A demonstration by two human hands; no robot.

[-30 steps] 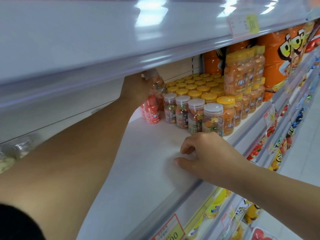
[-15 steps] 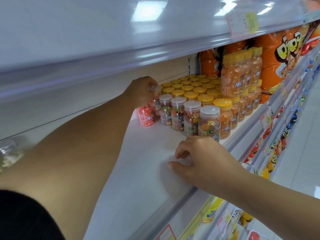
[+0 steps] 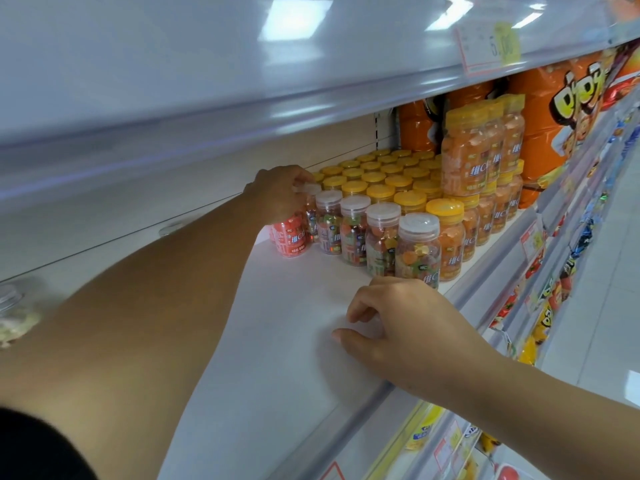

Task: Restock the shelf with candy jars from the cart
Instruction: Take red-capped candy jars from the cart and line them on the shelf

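On the white shelf (image 3: 277, 341), a row of clear-lidded candy jars (image 3: 381, 237) with mixed-colour sweets runs from the front edge toward the back. At the back end of that row, my left hand (image 3: 277, 192) grips the lid of a clear-lidded jar (image 3: 310, 211) that stands on the shelf. A red jar (image 3: 291, 239) stands just left of it, partly under my hand. My right hand (image 3: 401, 327) rests on the bare shelf near the front edge, fingers loosely curled and holding nothing. The cart is out of view.
Yellow-lidded orange jars (image 3: 388, 181) fill the shelf behind the row, with taller orange jars (image 3: 467, 150) stacked on them and orange snack bags (image 3: 554, 126) to the right. The upper shelf (image 3: 242, 81) hangs low overhead. Lower shelves (image 3: 554, 289) hold snack packets. Another jar (image 3: 10, 306) sits far left.
My left hand has brought the jar down from under the upper shelf and set it at the back end of the row. My right hand has stayed on the shelf.
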